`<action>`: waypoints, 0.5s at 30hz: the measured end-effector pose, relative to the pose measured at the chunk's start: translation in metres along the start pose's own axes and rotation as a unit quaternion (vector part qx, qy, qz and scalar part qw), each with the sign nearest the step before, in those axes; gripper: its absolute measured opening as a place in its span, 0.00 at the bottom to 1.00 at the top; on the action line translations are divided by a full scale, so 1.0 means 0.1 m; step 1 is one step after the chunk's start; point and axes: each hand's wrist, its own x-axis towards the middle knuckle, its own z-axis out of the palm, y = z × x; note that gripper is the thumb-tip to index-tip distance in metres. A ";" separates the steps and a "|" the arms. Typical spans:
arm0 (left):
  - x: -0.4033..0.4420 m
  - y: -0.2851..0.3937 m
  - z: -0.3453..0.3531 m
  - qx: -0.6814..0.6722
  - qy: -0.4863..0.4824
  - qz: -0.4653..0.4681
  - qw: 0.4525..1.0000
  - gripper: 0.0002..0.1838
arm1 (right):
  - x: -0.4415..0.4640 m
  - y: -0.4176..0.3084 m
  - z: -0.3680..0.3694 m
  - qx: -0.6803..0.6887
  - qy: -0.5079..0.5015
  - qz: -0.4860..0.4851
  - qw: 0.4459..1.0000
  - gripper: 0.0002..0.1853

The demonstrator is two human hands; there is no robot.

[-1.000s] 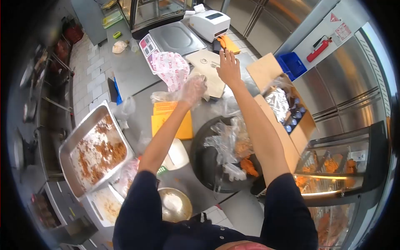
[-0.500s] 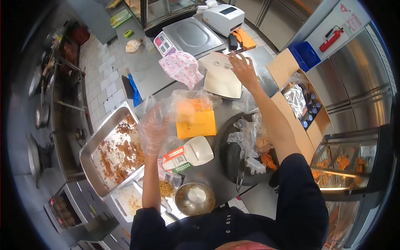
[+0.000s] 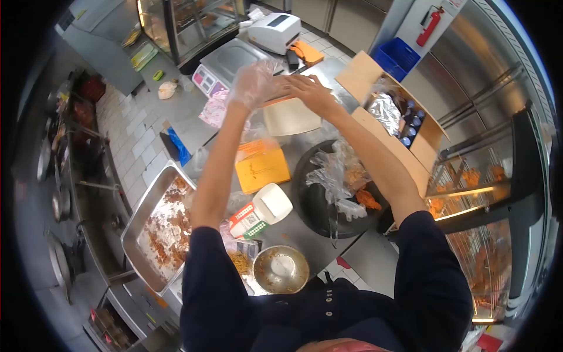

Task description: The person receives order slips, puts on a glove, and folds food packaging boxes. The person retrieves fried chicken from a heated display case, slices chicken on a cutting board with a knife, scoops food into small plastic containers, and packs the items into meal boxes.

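A pale cardboard takeaway box (image 3: 291, 119) stands at the far side of the steel counter. My left hand (image 3: 253, 87), in a loose clear plastic glove, reaches to the far edge of its lid. At the same edge, the fingers of my bare right hand (image 3: 312, 94) are bent over the card, close to the gloved fingertips. Both hands partly cover the lid. Left of the box lies crumpled pink-printed paper (image 3: 214, 110). Nearer to me are a yellow-orange packet (image 3: 264, 170) and a small printed paper food carton (image 3: 272, 203) lying on its side.
A large metal tray (image 3: 130, 234) with brown crumbs sits at left. Near me is a steel bowl (image 3: 295, 274). A black basin (image 3: 311, 211) holds plastic bags and fried pieces. Behind are a scale (image 3: 205, 79) and a label printer (image 3: 274, 34); an open carton (image 3: 360, 73) with bottles stands right.
My gloved left hand has moved up and away from above the yellow packet to the takeaway box. My right hand stays at the lid, which looks lowered. The view has shifted.
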 end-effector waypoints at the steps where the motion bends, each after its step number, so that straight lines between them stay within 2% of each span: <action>1: 0.16 0.01 0.10 0.014 -0.219 0.008 0.976 0.18 | 0.04 -0.05 -0.10 0.023 0.043 -0.028 0.998 0.11; 2: 0.21 0.00 0.19 0.006 -0.220 0.018 0.975 0.18 | 0.06 -0.11 -0.23 0.016 0.037 -0.019 0.999 0.11; 4: 0.15 -0.11 0.43 -0.183 -0.207 0.054 0.960 0.18 | 0.06 -0.32 -0.51 0.007 0.066 -0.051 0.997 0.06; 6: 0.04 -0.15 0.78 -0.053 -0.163 0.200 0.965 0.17 | 0.10 -0.61 -0.85 -0.012 0.151 -0.066 0.986 0.03; 8: -0.03 -0.22 0.96 -0.119 -0.206 0.116 0.964 0.17 | 0.01 -0.84 -1.05 0.016 0.129 -0.011 0.991 0.04; 10: -0.17 -0.02 0.83 -0.048 -0.142 0.084 0.985 0.16 | -0.15 -1.08 -1.60 -0.016 0.119 0.048 0.992 0.08; 11: -0.15 -0.05 0.90 -0.045 -0.151 0.115 0.981 0.15 | -0.33 -1.21 -1.98 -0.001 0.132 0.066 0.989 0.11; 12: -0.14 -0.08 0.98 -0.043 -0.158 0.147 0.975 0.15 | -0.59 -1.39 -2.41 -0.064 0.068 0.098 0.991 0.14; 13: -0.12 -0.10 1.07 -0.041 -0.165 0.178 0.969 0.14 | -0.92 -1.52 -2.68 -0.002 0.038 0.157 0.987 0.14; 14: -0.10 -0.12 1.16 -0.032 -0.184 0.151 0.971 0.18 | -1.26 -1.72 -3.02 0.033 0.013 0.226 0.974 0.17; 15: -0.18 0.17 0.75 -0.030 -0.185 0.119 0.975 0.25 | -1.65 -1.87 -3.31 0.040 0.021 0.269 0.962 0.18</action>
